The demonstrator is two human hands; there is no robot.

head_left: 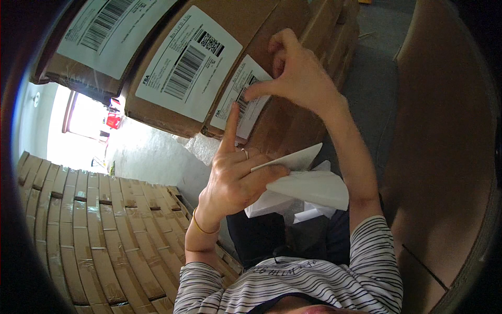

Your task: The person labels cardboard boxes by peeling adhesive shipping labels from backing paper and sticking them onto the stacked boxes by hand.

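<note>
My left hand (pixel 230 183) pinches several white paper sheets (pixel 314 189) between thumb and fingers. Its index finger stretches up to the lower edge of a white barcode label (pixel 255 109) on a brown carton. Over the same label reaches my right hand (pixel 308 78), its thumb resting on the paper and its fingers bent near the carton (pixel 274 128), apart from the thumb. Nothing shows in the right hand's grip. To the left, a second, larger-looking label (pixel 157 83) lies flat on the neighbouring carton.
Another labelled carton (pixel 63 68) stands at the upper left. Stacked, taped cartons (pixel 104 235) fill the lower left. A large brown cardboard panel (pixel 434 157) rises on the right, beside a strip of grey floor (pixel 374 68). Loose white papers (pixel 269 203) lie by my lap.
</note>
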